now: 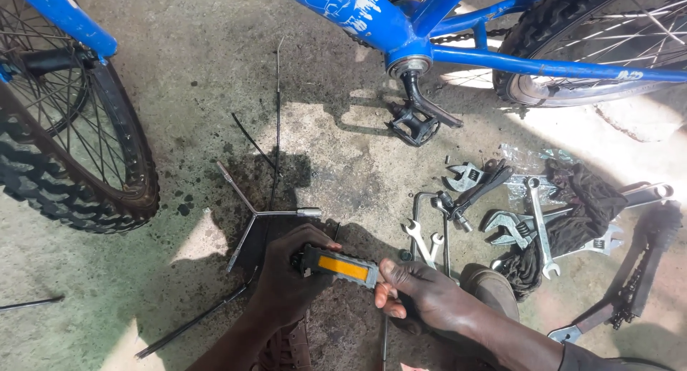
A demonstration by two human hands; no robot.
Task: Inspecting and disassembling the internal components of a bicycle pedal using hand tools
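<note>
Both hands grip the bike pedal [338, 266], left hand [286, 281] wrapping one end, right hand [422, 296] pinching the other; it is probably light, stiff plastic, best held by its ends.

label: white decal [343, 10] on blue bicycle frame tube [401, 31], curved, well above the fingers [390, 271] | package: crumpled clear plastic bag [526, 160], up-right of fingers, on floor | signs, screens: none

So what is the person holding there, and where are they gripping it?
A loose bicycle pedal with an orange reflector, gripped at both ends: the left hand wraps its left end, and the right hand pinches its right end with the fingers.
</note>
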